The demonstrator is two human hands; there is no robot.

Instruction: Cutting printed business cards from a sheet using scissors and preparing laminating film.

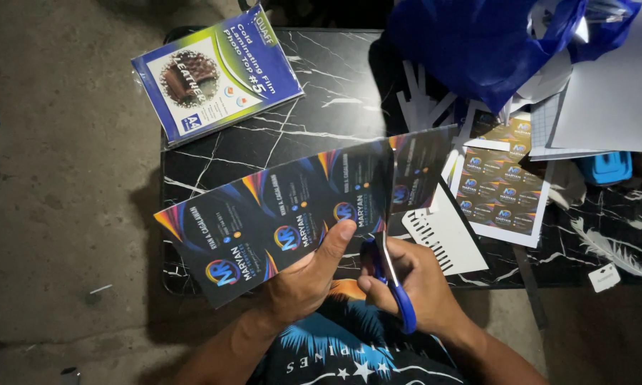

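A dark printed card strip [292, 214] with orange-blue swirls is held tilted, blue-handled scissors [391, 264] cutting through it.

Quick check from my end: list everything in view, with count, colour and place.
Printed card strip: one, dark with orange and blue, held over table, being cut.
Scissors: one, blue handles, blades through strip.
Film pack: one, blue and white, table's far left corner.
Card sheet: one, dark cards on white, right.
Plastic bag: one, blue, top.
Table: one, black marble pattern.
Left hand: grips strip.
Right hand: works scissors.
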